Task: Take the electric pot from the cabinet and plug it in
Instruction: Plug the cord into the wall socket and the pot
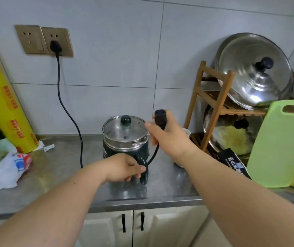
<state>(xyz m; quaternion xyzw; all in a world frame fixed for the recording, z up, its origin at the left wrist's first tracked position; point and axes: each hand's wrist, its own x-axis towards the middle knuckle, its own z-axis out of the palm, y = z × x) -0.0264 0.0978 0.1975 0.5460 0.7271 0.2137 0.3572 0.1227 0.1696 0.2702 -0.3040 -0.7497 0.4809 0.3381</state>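
In the head view the electric pot [125,139], dark green with a glass lid, stands on the steel desk [62,175] near the middle of the frame, already out of the cabinet [107,227] whose doors show below the desk edge. The left hand [123,167] has its grip closed round the pot's dark handle [143,171], which juts toward the person at about 6 o'clock from the pot body. The right hand [169,138] has its grip closed on the appliance connector [160,117] of the black cord [68,111], held upright with its socket face pointing up, at roughly 2 o'clock from the pot and just above its rim. The connector's long axis runs near vertical; the pot's inlet cannot be seen, though it probably sits by the handle, so the connector would need to be tilted down and brought toward 7 o'clock from where it is. The right hand is the nearer to that job, the left steadying the pot. The cord's other end is already in the wall socket [57,45] at 10 o'clock. The desk is crowded: a yellow wrap roll [5,104] and plastic bags [0,168] at 9 o'clock, a wooden rack [214,104] with steel lids [253,70] and a green cutting board [278,145] at 3 o'clock, leaving modest room round the pot.
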